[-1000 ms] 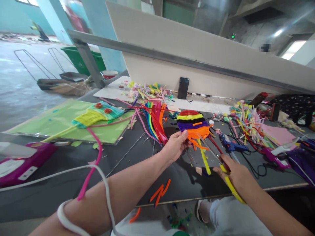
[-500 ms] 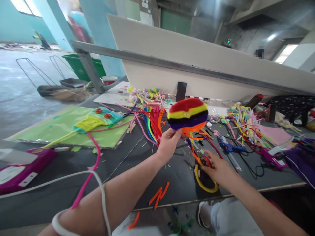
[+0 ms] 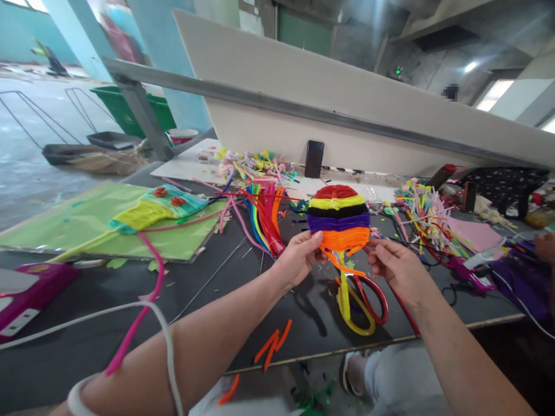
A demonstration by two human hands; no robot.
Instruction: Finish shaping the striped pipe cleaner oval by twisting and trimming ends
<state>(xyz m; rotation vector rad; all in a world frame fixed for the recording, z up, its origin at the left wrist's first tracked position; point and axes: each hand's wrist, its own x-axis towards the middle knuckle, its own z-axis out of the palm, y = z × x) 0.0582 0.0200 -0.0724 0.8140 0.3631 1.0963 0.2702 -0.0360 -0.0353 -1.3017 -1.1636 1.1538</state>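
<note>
A round piece of pipe cleaners (image 3: 338, 222), striped red, yellow, black, purple and orange, stands upright over the table. My left hand (image 3: 299, 257) pinches its lower left edge between thumb and fingers. At its lower right edge is my right hand (image 3: 392, 263), fingers curled closed; what lies between the fingertips is hidden. A loose orange pipe cleaner (image 3: 344, 267) hangs below the disc, beside a yellow stem (image 3: 344, 289). Under them, a pair of scissors (image 3: 378, 306) with one red and one yellow handle lies on the table.
Bundled pipe cleaners (image 3: 266, 222) lie behind my left hand. Orange offcuts (image 3: 273, 345) are near the front edge. A yellow and turquoise pipe-cleaner piece (image 3: 158, 208) rests on a green sheet (image 3: 87, 225). A phone (image 3: 314, 159) leans on the board. A white cable (image 3: 167, 329) crosses my left arm.
My right hand has let go of the scissors, now on the table, and moved up to the disc's right edge. The disc has dropped slightly and turned to face me.
</note>
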